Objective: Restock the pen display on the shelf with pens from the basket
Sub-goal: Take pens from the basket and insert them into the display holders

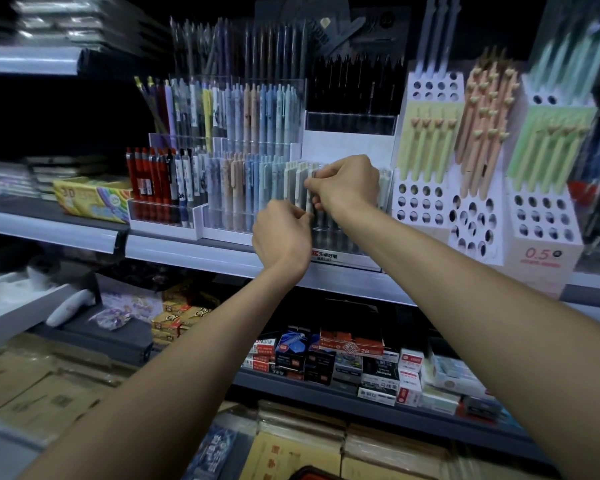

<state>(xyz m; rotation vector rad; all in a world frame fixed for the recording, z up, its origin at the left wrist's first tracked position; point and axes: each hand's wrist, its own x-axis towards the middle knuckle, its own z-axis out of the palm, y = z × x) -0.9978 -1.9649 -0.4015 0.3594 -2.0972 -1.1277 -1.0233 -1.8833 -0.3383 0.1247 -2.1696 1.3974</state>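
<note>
"What's on that shelf [187,251]?"

"A clear pen display [222,220], its front row right at both hands' fingertips."

"And the hands?"

"The right hand [343,183] pinches the top of a grey pen [307,199] standing in that row. The left hand [281,233], just below it, curls its fingers against the barrels; gripping or only touching, I can't tell."

Both arms reach up to the clear pen display [229,220] on the shelf [174,251]. The right grip [343,183] pinches the top of a grey pen [309,202] standing in the front row. The left grip [281,233] curls just below, its hold unclear. White perforated pen stands [541,216] sit to the right.
</note>
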